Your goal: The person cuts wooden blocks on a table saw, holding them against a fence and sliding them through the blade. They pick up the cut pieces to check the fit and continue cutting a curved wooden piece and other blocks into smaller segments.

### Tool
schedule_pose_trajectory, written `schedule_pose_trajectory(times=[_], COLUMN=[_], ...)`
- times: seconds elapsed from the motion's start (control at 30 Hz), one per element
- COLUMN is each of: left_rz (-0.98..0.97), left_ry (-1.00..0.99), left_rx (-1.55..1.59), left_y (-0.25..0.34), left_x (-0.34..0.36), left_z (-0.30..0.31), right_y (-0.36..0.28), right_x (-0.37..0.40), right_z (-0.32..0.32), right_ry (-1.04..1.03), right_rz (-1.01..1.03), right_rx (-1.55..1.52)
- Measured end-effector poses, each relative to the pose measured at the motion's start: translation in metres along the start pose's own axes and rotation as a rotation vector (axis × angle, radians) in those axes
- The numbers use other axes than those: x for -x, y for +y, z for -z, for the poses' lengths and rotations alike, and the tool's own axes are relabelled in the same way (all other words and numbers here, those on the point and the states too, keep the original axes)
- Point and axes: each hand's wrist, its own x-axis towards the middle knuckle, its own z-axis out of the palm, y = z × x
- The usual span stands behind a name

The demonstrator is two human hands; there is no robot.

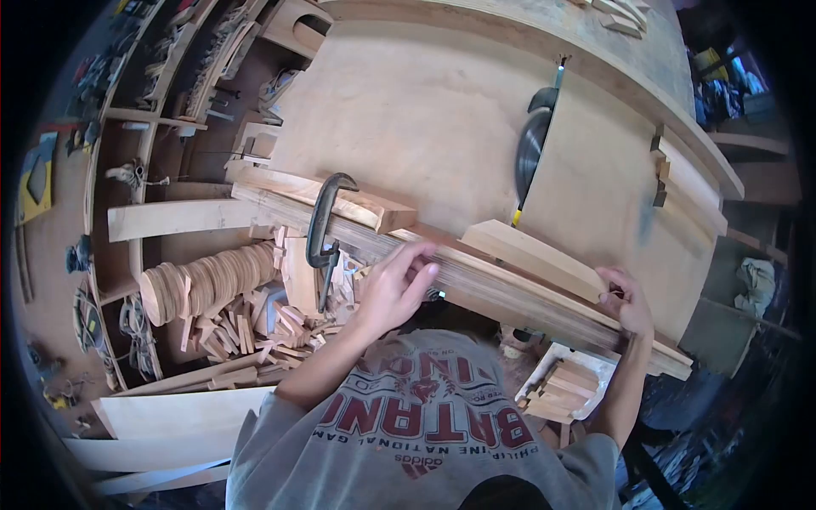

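A circular saw blade (533, 144) stands up through the slot of a wooden saw table (408, 93). On the near side of the table lies a pale wooden piece (535, 255) with an angled end, against a long wooden strip (510, 266). My right hand (627, 302) grips the right end of that piece, its fingers bent around it. Loosely curled, my left hand (399, 285) rests by the table's front edge, left of the piece, and nothing shows in its fingers. A C-clamp (325, 217) and a wooden block (393, 214) sit further left along the edge.
Below left are a row of round wooden discs (208, 276) and a heap of offcuts (242, 327). A white container (599, 370) of wood pieces stands below right. Shelves (127, 191) run along the left. A long wooden fence (544, 42) spans the far side.
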Motion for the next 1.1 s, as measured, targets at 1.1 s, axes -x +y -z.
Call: schedule_pose_trajectory(times=[1.1], left_rz=[0.387], left_ry=[-0.491], left_rx=[-0.475], left_y=[-0.134], left_x=[0.107], left_z=[0.022], right_y=[0.002], right_x=[-0.03], right_z=[-0.053], right_ry=[0.262], right_rz=[0.162], right_rx=[0.318])
